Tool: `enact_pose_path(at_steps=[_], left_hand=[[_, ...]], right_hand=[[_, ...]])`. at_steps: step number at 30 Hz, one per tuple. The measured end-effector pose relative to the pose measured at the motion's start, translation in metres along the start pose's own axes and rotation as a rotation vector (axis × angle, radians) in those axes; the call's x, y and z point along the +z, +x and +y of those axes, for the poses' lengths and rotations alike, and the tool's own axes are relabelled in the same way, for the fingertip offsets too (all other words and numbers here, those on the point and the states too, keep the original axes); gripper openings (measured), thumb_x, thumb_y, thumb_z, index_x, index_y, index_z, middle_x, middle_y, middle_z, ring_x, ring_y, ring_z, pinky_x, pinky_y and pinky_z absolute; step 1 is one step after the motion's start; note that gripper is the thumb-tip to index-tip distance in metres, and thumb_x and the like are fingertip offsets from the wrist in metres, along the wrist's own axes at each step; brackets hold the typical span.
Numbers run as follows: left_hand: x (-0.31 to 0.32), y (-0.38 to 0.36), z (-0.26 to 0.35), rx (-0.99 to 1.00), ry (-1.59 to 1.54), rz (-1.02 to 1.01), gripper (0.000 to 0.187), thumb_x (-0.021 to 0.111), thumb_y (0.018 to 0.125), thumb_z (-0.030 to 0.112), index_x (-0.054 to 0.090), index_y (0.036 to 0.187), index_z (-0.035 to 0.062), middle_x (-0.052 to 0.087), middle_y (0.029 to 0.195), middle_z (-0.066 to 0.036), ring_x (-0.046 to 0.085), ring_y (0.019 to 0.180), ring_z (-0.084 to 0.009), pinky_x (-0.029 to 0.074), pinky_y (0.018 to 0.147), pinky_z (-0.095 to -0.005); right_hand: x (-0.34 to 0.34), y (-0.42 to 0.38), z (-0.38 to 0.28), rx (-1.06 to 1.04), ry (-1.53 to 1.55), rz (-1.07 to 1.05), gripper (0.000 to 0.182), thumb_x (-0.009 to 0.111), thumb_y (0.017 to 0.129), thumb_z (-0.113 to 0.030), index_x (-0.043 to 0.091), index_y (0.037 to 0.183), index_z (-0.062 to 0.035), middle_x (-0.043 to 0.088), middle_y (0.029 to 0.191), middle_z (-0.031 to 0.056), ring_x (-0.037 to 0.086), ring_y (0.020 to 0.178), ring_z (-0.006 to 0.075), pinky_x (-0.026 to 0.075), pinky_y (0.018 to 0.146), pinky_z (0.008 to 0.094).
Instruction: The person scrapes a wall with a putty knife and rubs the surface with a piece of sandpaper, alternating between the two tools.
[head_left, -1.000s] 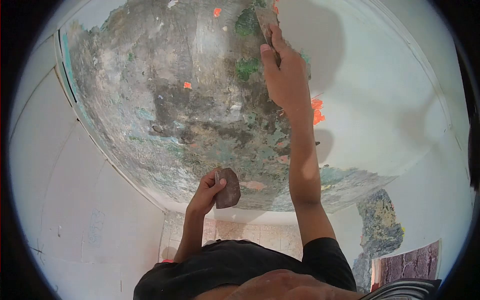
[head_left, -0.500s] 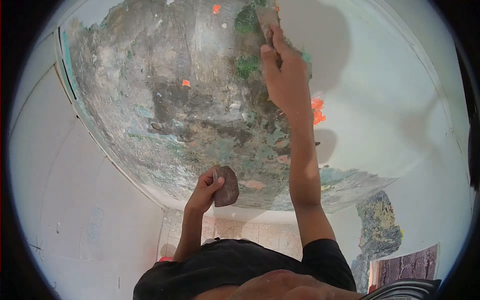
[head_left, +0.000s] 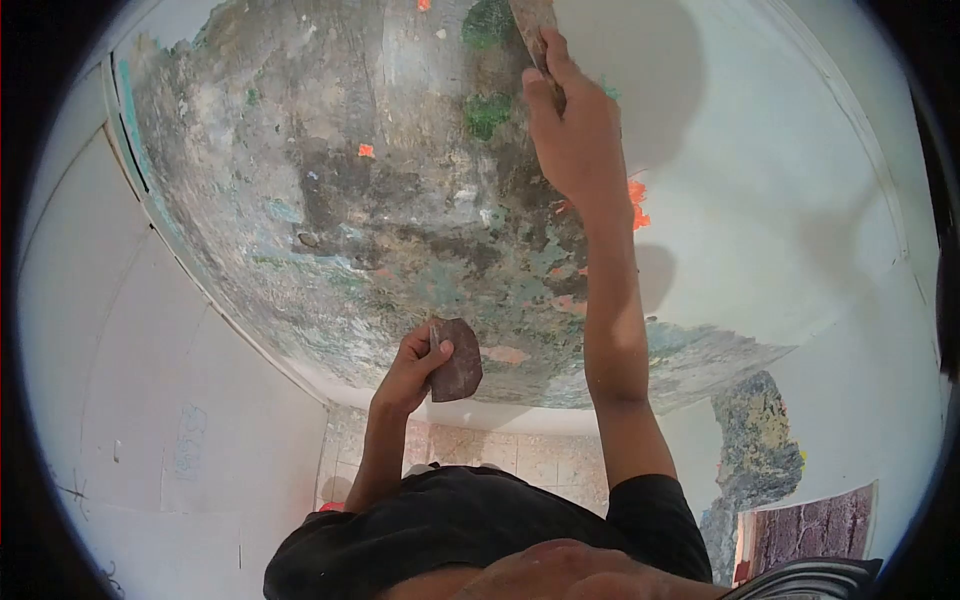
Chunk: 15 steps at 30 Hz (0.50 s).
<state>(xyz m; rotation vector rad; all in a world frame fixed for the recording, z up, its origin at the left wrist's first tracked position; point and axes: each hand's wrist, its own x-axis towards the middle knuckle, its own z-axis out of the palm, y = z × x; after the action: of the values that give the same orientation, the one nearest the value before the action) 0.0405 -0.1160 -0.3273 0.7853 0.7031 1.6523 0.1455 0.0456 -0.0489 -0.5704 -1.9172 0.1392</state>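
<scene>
High on the wall, my right hand (head_left: 580,135) is closed around the handle of a scraper (head_left: 532,28). The scraper's flat blade points up, overlapping the edge between bare, mottled plaster (head_left: 345,110) and white paint (head_left: 760,200); its tip is cut off at the top of the view. Lower down, my left hand (head_left: 408,370) grips a flat, dark brown plate-like piece (head_left: 457,362) with angled corners, thumb on its face. What kind of tool it is I cannot tell. Green patches (head_left: 488,116) show beside the scraper.
Orange paint bits (head_left: 638,203) show by my right forearm. A white side wall (head_left: 130,400) stands at the left. Below lies a tiled floor (head_left: 500,448). At lower right are another stripped patch (head_left: 757,440) and a rough, purplish-brown rectangular area (head_left: 815,528).
The view has tilted slightly, shifting the wall upward in the picture. My right hand and the scraper sit a little higher in view. Both hands keep their holds.
</scene>
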Motion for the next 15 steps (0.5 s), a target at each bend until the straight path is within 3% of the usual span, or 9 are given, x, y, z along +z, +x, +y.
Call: enact_pose_path(at_steps=[2,5,8,11,15], left_hand=[[0.0,0.002,-0.001,-0.009,0.017,-0.014,0.022,0.063,0.094,0.014,0.058,0.113,0.0043,0.066,0.1,-0.003,0.063,0.09,-0.0104,0.053,0.08,-0.0281],[0.005,-0.003,-0.001,-0.029,0.014,-0.015,0.022,0.063,0.094,0.014,0.058,0.113,0.0048,0.066,0.1,-0.002,0.063,0.091,-0.0104,0.053,0.081,-0.0286],[0.005,-0.003,0.001,-0.025,0.022,-0.006,0.022,0.062,0.094,0.014,0.058,0.113,0.005,0.066,0.1,-0.002,0.063,0.091,-0.0104,0.053,0.082,-0.0289],[0.005,-0.006,-0.002,-0.043,0.015,0.016,0.021,0.062,0.094,0.014,0.058,0.113,0.005,0.066,0.1,-0.002,0.063,0.092,-0.0105,0.053,0.082,-0.0289],[0.009,-0.007,0.003,-0.015,0.013,-0.002,0.02,0.062,0.094,0.014,0.058,0.111,0.0051,0.066,0.101,-0.002,0.063,0.093,-0.0108,0.053,0.083,-0.0289]], right_hand=[[0.0,0.008,-0.005,-0.065,0.007,0.02,0.047,0.049,0.096,-0.019,0.046,0.137,0.0019,0.067,0.086,0.0256,0.066,0.079,0.0399,0.05,0.077,0.0438],[-0.006,-0.007,-0.011,0.029,0.018,0.002,0.047,0.049,0.096,-0.019,0.046,0.137,0.0028,0.067,0.085,0.0262,0.066,0.077,0.0407,0.051,0.076,0.0445],[-0.008,-0.002,-0.006,0.058,0.08,-0.053,0.05,0.05,0.098,-0.029,0.044,0.143,-0.0094,0.067,0.082,0.0146,0.061,0.069,0.0192,0.049,0.076,0.0342],[0.001,0.001,-0.004,0.014,-0.045,0.01,0.049,0.05,0.098,-0.029,0.045,0.143,-0.0099,0.069,0.084,0.0166,0.061,0.07,0.0184,0.049,0.077,0.0335],[0.002,0.001,0.002,0.01,0.044,0.003,0.048,0.051,0.098,-0.028,0.046,0.143,-0.0111,0.069,0.1,0.0184,0.065,0.078,0.0192,0.05,0.079,0.0351]])
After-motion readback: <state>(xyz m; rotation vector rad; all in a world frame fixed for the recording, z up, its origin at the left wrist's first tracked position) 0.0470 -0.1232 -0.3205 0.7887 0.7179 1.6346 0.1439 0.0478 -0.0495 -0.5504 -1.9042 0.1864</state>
